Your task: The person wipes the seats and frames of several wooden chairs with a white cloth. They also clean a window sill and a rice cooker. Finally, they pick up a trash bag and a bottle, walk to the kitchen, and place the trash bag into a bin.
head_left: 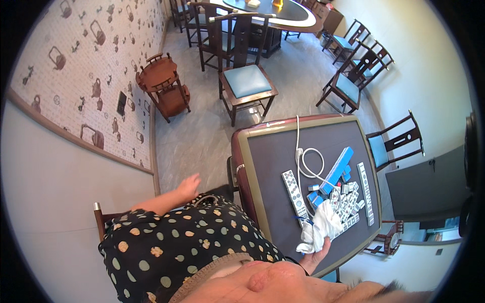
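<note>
The right hand [317, 256] grips the near end of a bunched white cloth [321, 225], which rests toward the near edge of the dark grey tabletop [270, 161], against the scattered tiles. The left hand [189, 186] is open, its fingers extended, out beyond the tabletop's left edge and well apart from the cloth.

White game tiles [348, 201] lie jumbled just beyond and right of the cloth, with some blue-backed tiles [316, 198] showing among them. A white row of tiles [293, 194] stretches left of this pile, its lower end near the cloth; another white row [366, 194] lies along the right edge. A long blue row [337, 170] slants between these 2, pointing toward the far right corner. A white cord [313, 150] comes in over the far edge, makes a loop and runs down toward the cloth.

Tile faces bear round and other marks, too small to read. Fine script-like lines and teapot drawings cover the wallpaper [76, 65].

A brown wooden trolley [160, 76] with 2 shelves stands by that wall; the upper shelf has a railed rim.
</note>
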`<state>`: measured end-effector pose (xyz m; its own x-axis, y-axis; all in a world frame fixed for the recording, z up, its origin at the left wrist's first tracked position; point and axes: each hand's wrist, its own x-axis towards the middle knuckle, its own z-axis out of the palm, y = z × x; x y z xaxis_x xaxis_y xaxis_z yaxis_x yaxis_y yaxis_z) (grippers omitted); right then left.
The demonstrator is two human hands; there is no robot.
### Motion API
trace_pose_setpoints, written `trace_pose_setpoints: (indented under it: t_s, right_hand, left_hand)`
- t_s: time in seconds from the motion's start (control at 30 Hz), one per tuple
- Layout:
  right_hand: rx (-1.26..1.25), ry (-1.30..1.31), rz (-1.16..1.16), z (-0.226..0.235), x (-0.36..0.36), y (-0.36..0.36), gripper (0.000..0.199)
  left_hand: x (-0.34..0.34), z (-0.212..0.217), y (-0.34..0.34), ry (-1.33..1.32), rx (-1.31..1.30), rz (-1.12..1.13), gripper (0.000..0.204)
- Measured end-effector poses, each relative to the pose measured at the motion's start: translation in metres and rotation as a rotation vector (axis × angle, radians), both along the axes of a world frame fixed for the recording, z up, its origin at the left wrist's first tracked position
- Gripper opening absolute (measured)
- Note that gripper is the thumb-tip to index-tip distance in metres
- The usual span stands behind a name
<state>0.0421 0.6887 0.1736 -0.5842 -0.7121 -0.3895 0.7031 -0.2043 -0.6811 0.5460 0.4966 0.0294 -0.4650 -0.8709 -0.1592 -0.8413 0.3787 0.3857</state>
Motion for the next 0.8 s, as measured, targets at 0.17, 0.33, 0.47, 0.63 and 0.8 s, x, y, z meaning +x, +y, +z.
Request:
trace_pose_setpoints:
  t_s: [0.17,0.33,0.47,0.63,0.8]
  right_hand:
    - [-0.089,-0.062,0.204,0.003,0.032,-0.084,0.063]
    - [-0.135,-0.035,0.449,-0.002,0.089,-0.196,0.062]
    - [-0.073,-0.057,0.586,-0.012,0.172,-0.314,0.060]
    - [0.095,-0.200,0.649,-0.042,0.293,-0.471,0.052]
    - [0.188,-0.145,0.776,-0.063,0.387,-0.598,0.047]
  left_hand:
    - [0.044,-0.034,0.003,0.061,0.599,0.285,0.039]
    - [0.094,-0.010,-0.050,-0.087,0.595,0.326,0.042]
    - [0.139,-0.027,-0.104,-0.043,0.657,0.337,0.043]
    - [0.243,-0.029,-0.195,0.004,0.692,0.411,0.041]
    - [0.365,0.034,-0.297,-0.101,0.501,0.517,0.042]
